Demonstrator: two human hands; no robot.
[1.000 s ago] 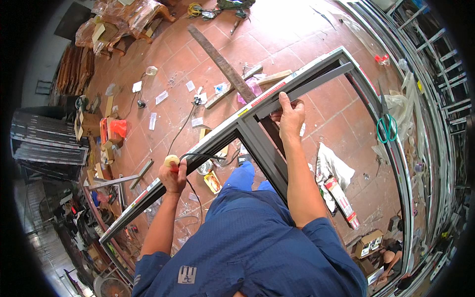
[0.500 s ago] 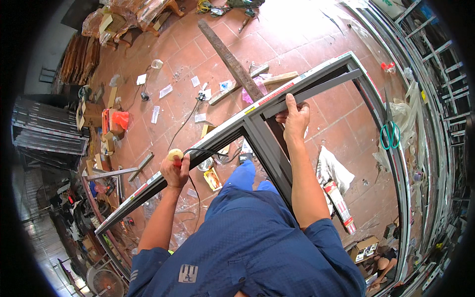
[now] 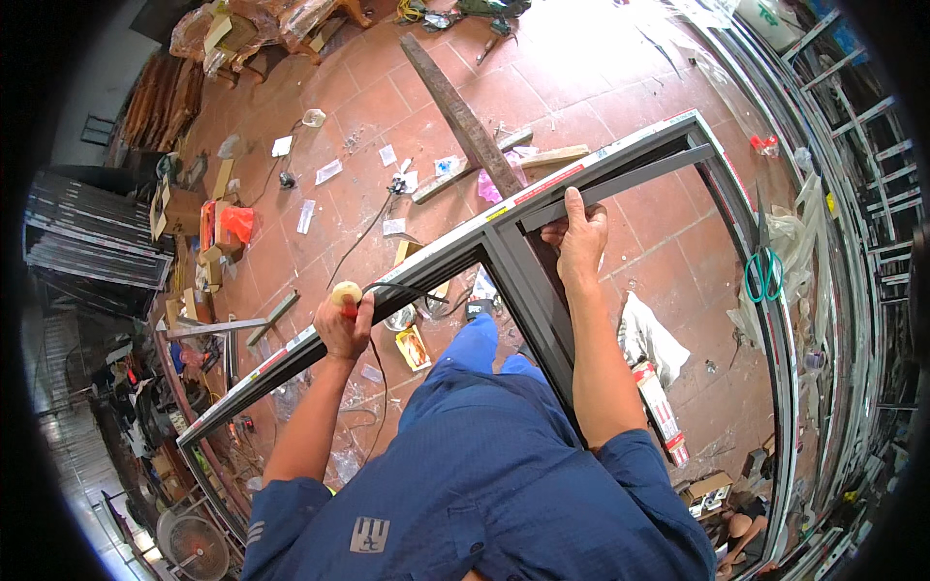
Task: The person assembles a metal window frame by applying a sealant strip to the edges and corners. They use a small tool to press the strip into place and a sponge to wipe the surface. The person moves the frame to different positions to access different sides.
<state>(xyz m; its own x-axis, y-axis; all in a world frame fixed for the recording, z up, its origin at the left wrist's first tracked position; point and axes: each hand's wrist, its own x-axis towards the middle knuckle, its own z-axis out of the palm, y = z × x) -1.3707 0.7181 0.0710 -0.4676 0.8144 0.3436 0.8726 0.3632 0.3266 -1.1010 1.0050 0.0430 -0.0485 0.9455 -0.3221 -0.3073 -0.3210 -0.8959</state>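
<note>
A large dark grey window frame (image 3: pixel 504 254) with a middle bar and white film on its outer edge spans the view before me. My left hand (image 3: pixel 344 329) is closed at the frame's left upper rail, around what looks like a mallet (image 3: pixel 346 292) with a round cream end and a red part. Beside it curves a thin black strip or cord (image 3: pixel 407 289). My right hand (image 3: pixel 579 237) pinches a long dark grey strip (image 3: pixel 644 176) near the middle bar, thumb on top. The strip slants along the upper rail of the right opening, its far end near the corner.
A wooden plank (image 3: pixel 455 111) reaches the upper rail. Green-handled scissors (image 3: pixel 764 275) hang at the right rail. A white cloth (image 3: pixel 651 339) and red-white roll (image 3: pixel 663 412) lie inside the right opening. Another person (image 3: pixel 741 537) is at lower right. A fan (image 3: pixel 194 544) stands lower left.
The view has shifted slightly, so the frame's top corner sits a little lower. Both hands keep their grips, and the grey strip stays in nearly the same place along the rail.
</note>
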